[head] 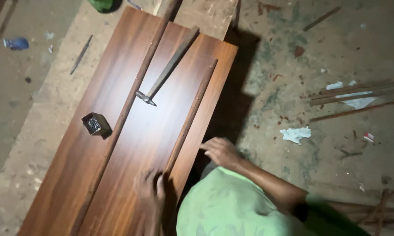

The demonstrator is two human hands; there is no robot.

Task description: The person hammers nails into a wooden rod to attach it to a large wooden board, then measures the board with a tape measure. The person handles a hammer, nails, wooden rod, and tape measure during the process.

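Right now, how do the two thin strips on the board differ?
The long strip runs nearly the whole board; the short strip ends partway up. The long strip lies untouched beside the nail box; the short strip's near end is at the left hand. Both are dark, slim and roughly parallel.
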